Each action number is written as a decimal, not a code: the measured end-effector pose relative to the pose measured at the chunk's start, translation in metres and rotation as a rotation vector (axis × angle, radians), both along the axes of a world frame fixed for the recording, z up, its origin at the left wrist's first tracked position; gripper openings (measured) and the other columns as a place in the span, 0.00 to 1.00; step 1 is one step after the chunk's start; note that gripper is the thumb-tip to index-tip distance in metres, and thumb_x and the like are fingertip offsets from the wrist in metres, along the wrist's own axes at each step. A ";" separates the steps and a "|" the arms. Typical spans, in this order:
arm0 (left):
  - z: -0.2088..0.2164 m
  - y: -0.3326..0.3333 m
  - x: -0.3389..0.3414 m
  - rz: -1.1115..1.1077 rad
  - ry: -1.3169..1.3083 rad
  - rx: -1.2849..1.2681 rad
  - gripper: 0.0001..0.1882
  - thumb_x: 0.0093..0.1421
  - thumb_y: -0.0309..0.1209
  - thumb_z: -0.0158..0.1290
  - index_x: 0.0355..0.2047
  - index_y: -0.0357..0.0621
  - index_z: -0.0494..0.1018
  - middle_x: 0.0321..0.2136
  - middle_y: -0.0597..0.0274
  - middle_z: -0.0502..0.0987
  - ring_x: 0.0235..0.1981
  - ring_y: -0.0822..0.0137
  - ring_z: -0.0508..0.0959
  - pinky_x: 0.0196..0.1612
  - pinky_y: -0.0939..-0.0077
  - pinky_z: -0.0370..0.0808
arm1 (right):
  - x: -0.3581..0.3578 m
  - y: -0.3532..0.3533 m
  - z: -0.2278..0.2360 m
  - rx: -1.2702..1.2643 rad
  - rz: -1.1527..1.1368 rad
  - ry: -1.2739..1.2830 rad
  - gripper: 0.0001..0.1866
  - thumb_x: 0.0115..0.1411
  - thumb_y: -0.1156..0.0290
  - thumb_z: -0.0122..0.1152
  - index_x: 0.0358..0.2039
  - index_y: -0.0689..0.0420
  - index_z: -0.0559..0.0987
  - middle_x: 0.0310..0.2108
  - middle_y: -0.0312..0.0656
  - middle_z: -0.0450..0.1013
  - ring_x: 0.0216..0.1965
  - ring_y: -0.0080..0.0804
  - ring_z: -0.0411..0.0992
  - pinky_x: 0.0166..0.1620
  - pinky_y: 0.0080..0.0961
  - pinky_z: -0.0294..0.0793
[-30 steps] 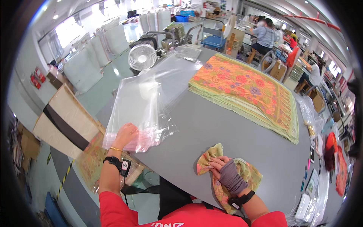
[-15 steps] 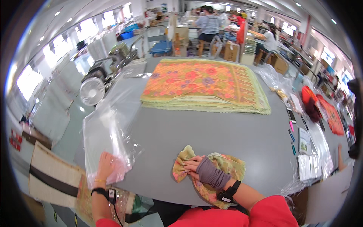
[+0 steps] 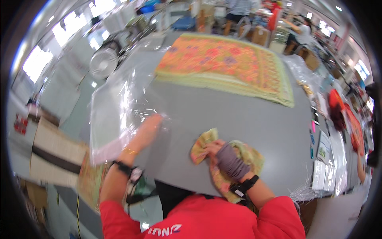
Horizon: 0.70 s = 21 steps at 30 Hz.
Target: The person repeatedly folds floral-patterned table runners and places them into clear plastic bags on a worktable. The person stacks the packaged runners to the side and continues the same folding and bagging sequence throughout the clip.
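Note:
My right hand (image 3: 218, 150), with a grey-purple band at the wrist, is closed round the gathered part of a green-yellow flowered cloth (image 3: 250, 156). One end of the cloth fans out beyond the fingers; the rest lies under my wrist and reaches down past the table's near edge. My left hand (image 3: 150, 126) is at the right side of a pile of clear plastic bags (image 3: 107, 119). Motion smears its fingers, so whether they hold a bag does not show. Farther back lies a flat stack of orange flowered cloths (image 3: 215, 55) with pale green edges.
Along the right of the grey table (image 3: 187, 107) lie a phone (image 3: 315, 115), pens (image 3: 311, 137), a booklet (image 3: 324, 143) and more plastic wrap (image 3: 340, 159). A small white fan (image 3: 103, 63) stands at the far left. Another person's arm (image 3: 361, 169) shows at the right edge.
My left hand has moved right and away from me, from the bags' near end to their right side. The right hand keeps its hold on the cloth. The view has tilted down.

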<state>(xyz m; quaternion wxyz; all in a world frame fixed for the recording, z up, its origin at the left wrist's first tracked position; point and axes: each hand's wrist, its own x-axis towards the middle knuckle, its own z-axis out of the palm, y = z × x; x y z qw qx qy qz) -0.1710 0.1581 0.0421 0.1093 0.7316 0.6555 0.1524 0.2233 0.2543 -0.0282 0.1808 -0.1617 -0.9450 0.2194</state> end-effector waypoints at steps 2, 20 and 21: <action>-0.036 0.001 0.042 0.019 -0.075 -0.070 0.24 0.75 0.27 0.42 0.69 0.34 0.66 0.71 0.41 0.66 0.74 0.44 0.62 0.77 0.49 0.57 | 0.016 -0.002 0.016 0.053 -0.098 0.079 0.16 0.56 0.75 0.69 0.45 0.46 0.85 0.52 0.37 0.81 0.56 0.46 0.74 0.58 0.40 0.74; -0.005 -0.095 0.274 -0.329 -0.021 0.241 0.42 0.64 0.50 0.61 0.72 0.40 0.64 0.61 0.36 0.68 0.47 0.48 0.74 0.61 0.54 0.70 | 0.024 -0.052 -0.008 0.306 -0.279 -0.056 0.27 0.65 0.47 0.60 0.61 0.44 0.82 0.71 0.48 0.66 0.75 0.54 0.57 0.71 0.63 0.55; -0.007 -0.101 0.273 -0.314 -0.049 0.221 0.45 0.63 0.52 0.62 0.73 0.42 0.63 0.59 0.36 0.69 0.44 0.49 0.73 0.59 0.56 0.70 | 0.015 -0.045 -0.009 0.349 -0.293 -0.076 0.28 0.65 0.45 0.60 0.61 0.42 0.82 0.72 0.48 0.66 0.75 0.55 0.57 0.72 0.64 0.53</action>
